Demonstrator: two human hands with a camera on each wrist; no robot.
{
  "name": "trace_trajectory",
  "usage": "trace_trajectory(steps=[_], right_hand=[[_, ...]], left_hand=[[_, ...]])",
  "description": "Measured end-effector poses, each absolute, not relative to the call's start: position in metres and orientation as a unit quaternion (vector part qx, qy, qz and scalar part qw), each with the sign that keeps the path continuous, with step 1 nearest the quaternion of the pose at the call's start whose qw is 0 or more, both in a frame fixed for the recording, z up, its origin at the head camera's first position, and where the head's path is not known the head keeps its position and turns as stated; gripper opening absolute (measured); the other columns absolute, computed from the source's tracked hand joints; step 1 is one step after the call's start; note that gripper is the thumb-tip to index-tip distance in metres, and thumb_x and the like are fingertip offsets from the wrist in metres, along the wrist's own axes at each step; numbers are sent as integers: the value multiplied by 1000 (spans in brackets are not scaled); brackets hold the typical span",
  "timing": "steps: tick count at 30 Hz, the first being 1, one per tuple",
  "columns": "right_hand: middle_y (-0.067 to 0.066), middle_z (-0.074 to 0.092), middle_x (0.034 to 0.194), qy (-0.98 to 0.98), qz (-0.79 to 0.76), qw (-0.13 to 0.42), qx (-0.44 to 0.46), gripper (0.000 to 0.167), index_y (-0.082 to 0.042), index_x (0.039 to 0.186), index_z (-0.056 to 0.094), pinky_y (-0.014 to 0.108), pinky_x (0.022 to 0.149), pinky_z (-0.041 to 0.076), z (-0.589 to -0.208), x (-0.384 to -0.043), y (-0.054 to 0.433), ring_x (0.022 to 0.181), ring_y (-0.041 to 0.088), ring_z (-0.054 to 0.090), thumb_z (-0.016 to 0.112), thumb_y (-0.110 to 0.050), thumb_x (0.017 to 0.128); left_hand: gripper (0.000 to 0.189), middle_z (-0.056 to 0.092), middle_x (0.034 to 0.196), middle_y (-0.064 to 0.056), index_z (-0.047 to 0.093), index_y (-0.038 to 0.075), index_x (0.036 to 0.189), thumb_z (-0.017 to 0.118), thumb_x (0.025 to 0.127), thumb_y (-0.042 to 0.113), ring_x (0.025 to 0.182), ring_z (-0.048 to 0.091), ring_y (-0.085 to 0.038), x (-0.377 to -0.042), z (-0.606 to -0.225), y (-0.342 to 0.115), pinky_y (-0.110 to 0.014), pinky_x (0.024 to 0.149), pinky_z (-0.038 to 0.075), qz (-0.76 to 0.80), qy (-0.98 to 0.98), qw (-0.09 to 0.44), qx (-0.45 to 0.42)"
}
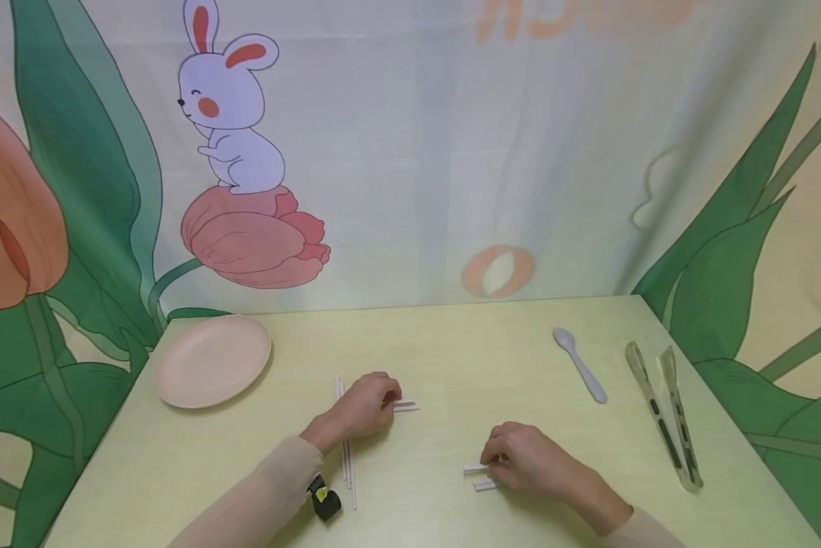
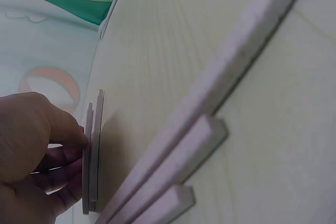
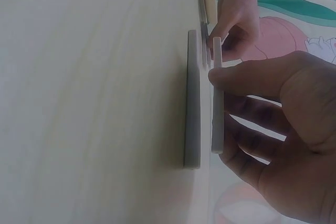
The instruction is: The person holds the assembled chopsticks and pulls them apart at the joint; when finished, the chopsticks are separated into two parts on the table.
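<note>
My left hand (image 1: pixel 365 403) is left of the table's middle and pinches a short pale stick (image 2: pixel 86 161) between thumb and fingers. A second short stick (image 2: pixel 96 145) lies close alongside it. Under my left wrist, long thin pale sticks (image 1: pixel 347 457) lie on the table, partly hidden by the arm. Their square ends loom large in the left wrist view. Nearer the front and to the right, my right hand (image 1: pixel 529 460) pinches another short stick (image 3: pixel 218 108), thumb on one side and fingers on the other. Parallel to it, one more short stick (image 3: pixel 192 103) rests on the tabletop.
A pink plate (image 1: pixel 214 361) sits at the table's back left. On the right lie a pale spoon (image 1: pixel 581 367) and tongs (image 1: pixel 666 418) with spread arms. A small black device (image 1: pixel 325 502) shows beside the left cuff. A printed curtain (image 1: pixel 396 152) hangs behind the table.
</note>
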State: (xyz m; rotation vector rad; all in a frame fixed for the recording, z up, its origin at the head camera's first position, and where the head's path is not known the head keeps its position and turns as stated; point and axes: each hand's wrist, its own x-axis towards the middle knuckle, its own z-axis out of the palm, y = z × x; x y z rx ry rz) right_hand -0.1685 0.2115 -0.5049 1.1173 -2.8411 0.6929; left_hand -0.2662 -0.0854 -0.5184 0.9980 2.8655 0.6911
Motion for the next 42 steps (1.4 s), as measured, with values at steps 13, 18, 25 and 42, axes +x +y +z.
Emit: trace_trajectory(steps=[13,18,25,42], right_hand=[[-11,65,82,-909,220,1,355,12,-14,85,75,20,67,49,-503,-170,212,76,0,54,75,-5,78],[-11,65,82,-910,213,5,357,12,-14,85,75,20,68,50,-503,-171,213,76,1,55,76,-5,77],[-13,65,82,-910,206,0,360,11,-16,84,75,20,69,49,-506,-172,214,77,1,54,77,-7,78],[-13,65,81,-911,219,-26,348,12,-16,84,75,20,68,49,-506,-173,216,77,0,54,75,-5,79]], left_hand=[[13,62,86,-1,71,5,96,63,86,2,78,54,-11,-261,-510,-99,-29,73,50,238,927,0,290],[13,63,86,-3,71,4,95,64,85,1,79,57,-13,-252,-507,-111,-31,72,51,252,932,-11,261],[8,62,82,0,71,4,91,69,83,3,76,56,-11,-239,-509,-128,-25,68,50,253,934,-46,247],[13,58,82,0,68,4,92,75,82,8,75,53,-10,-214,-515,-152,-28,68,48,263,949,-40,167]])
